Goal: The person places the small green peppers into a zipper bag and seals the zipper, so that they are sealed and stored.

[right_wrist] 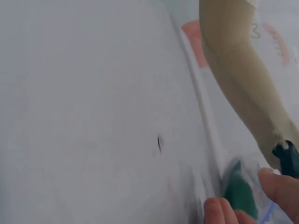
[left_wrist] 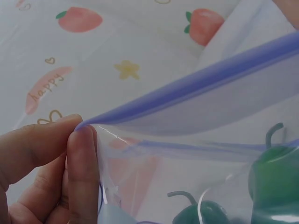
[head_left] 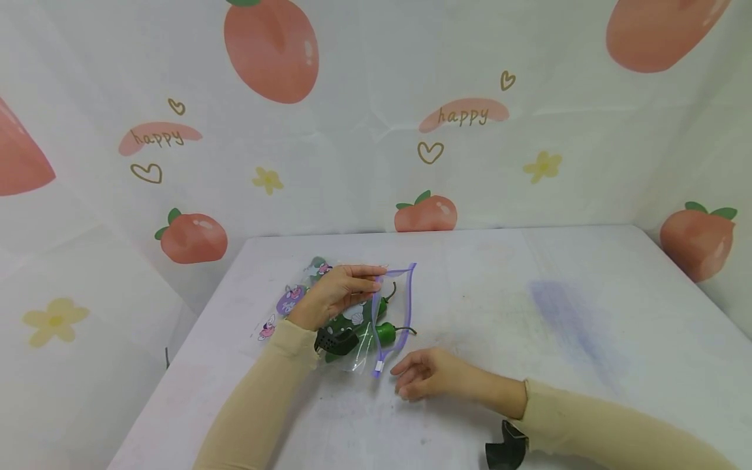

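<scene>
A clear zip bag with a purple rim and printed cartoon figures lies on the table, its mouth facing right and spread apart. Green peppers with curved stems are inside, one stem poking past the rim. My left hand pinches the far corner of the mouth between thumb and finger; the left wrist view shows this pinch on the purple zip strip. At the near end of the strip sits a white slider. Just right of it, my right hand hovers with loosely bent fingers, holding nothing.
The white table carries a faint blue smudge on its right side. Behind it hangs a white cloth backdrop printed with peaches, flowers and hearts. A black wrist mount hangs beneath the right sleeve.
</scene>
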`<state>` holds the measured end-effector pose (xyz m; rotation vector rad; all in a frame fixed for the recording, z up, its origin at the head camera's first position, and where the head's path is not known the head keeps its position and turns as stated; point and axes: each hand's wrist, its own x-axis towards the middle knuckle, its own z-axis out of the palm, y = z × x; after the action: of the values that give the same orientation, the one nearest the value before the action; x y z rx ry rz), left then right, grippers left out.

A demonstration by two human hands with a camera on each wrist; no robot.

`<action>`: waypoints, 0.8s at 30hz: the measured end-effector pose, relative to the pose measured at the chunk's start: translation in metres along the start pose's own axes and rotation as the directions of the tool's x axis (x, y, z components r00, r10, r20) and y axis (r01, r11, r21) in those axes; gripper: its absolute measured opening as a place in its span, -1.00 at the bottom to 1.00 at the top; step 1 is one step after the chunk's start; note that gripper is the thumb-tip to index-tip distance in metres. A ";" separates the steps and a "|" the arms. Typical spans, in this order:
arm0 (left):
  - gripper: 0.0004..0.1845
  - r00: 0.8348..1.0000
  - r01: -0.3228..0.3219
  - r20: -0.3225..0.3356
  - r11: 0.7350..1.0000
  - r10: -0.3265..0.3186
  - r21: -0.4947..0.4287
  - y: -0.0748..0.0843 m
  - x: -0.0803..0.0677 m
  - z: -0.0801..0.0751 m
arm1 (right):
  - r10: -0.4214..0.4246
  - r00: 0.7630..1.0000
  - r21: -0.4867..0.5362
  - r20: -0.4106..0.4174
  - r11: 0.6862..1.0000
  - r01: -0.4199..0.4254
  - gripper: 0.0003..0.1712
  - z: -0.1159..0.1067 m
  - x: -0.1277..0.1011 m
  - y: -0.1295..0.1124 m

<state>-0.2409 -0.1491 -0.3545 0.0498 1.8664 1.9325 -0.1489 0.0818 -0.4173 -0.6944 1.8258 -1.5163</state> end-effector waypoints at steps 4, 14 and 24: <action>-0.55 1.000 -0.006 0.002 1.000 0.006 -0.005 0.000 0.000 -0.001 | 0.075 0.997 0.267 0.036 0.960 -0.082 -0.39 0.010 0.007 0.004; -0.55 1.000 -0.007 0.000 1.000 0.007 -0.005 -0.001 0.000 0.001 | 0.136 0.990 0.553 -0.018 0.826 -0.104 -0.70 0.024 0.020 0.000; -0.56 1.000 -0.011 0.018 1.000 0.011 0.027 -0.003 -0.001 -0.001 | 0.153 0.982 0.598 -0.109 0.800 -0.058 -0.82 0.025 0.025 -0.004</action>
<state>-0.2399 -0.1506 -0.3576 0.0852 1.8847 1.9083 -0.1459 0.0469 -0.4197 -0.1682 1.3294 -1.9658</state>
